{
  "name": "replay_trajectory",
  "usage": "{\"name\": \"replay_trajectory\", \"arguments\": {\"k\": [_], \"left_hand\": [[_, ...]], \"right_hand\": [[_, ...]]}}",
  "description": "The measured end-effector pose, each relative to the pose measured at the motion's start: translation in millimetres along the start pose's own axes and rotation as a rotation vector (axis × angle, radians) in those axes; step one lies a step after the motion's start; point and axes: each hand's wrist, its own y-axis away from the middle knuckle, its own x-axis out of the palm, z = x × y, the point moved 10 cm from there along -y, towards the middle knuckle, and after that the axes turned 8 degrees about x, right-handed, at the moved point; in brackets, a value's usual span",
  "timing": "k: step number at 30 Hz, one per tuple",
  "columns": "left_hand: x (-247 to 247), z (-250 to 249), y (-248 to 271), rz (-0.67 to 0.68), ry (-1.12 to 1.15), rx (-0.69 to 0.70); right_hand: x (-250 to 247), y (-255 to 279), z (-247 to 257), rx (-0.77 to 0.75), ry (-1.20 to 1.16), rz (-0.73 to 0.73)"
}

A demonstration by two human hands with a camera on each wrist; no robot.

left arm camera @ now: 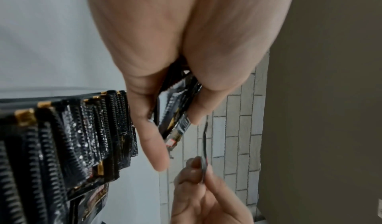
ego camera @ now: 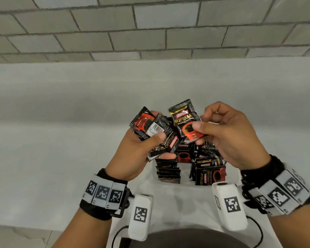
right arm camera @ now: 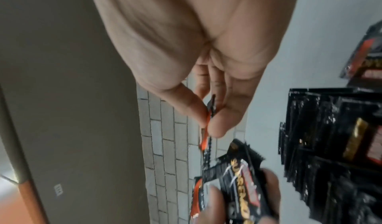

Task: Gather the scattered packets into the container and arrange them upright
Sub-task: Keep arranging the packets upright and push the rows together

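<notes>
— Packets: where are they being seen at this moment?

— Several are being gripped in the left hand (ego camera: 134, 149), just left of centre in the head view. This bunch of packets (ego camera: 155, 133) is being clamped between the thumb on top and the fingers underneath, fanned out, with a barcode side and a "Supremo" side being shown.

— And on the other side?

— A single packet (ego camera: 186, 120) is being pinched by the right hand (ego camera: 229, 135), at centre frame, between the thumb and the fingers. It is being held tilted, printed face towards the camera, just beside the bunch. In the right wrist view the same packet (right arm camera: 208, 121) is being seen edge-on between the thumb and a fingertip, at mid-frame.

— Is the container being shown?

— Only partly. A white container (ego camera: 237, 176) is being glimpsed below the hands, in the lower middle of the head view, mostly hidden. Rows of packets (ego camera: 169, 171) are being kept on edge inside it at the left, and more packets (ego camera: 209, 173) are being seen at the right, some leaning. In the left wrist view those standing packets (left arm camera: 68, 136) are being seen at the left edge, crimped tops lined up.

— What is being seen around it?

— A white counter (ego camera: 61, 122) is being filled by the scene, with a grey brick wall (ego camera: 150, 29) across the top of the frame. Marker-covered bands are being worn on both wrists.
</notes>
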Motion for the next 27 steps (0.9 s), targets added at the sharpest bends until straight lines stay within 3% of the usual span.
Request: {"name": "replay_trajectory", "arguments": {"k": [4, 9, 11, 15, 19, 22, 27], "left_hand": [[8, 4, -2, 0.032, -0.042, 0.002], [4, 6, -4, -0.027, -0.147, 0.03], [1, 6, -4, -0.034, -0.191, 0.037], [-4, 4, -4, -0.019, -0.181, 0.012], [-34, -7, -3, -0.138, -0.155, 0.02], [-53, -14, 0, -0.211, -0.154, 0.028], [-57, -16, 2, -0.216, -0.154, 0.033]], "right_hand": [[16, 3, -18, 0.079, -0.031, 0.007], [29, 6, -25, 0.069, 0.433, 0.072], [32, 7, -21, 0.059, 0.522, 0.103], [14, 2, -1, 0.037, 0.629, 0.005], [-2, -8, 7, 0.077, 0.686, 0.061], [-3, -15, -5, 0.094, 0.917, 0.146], [9, -23, -27, 0.001, 1.274, 0.219]]}}
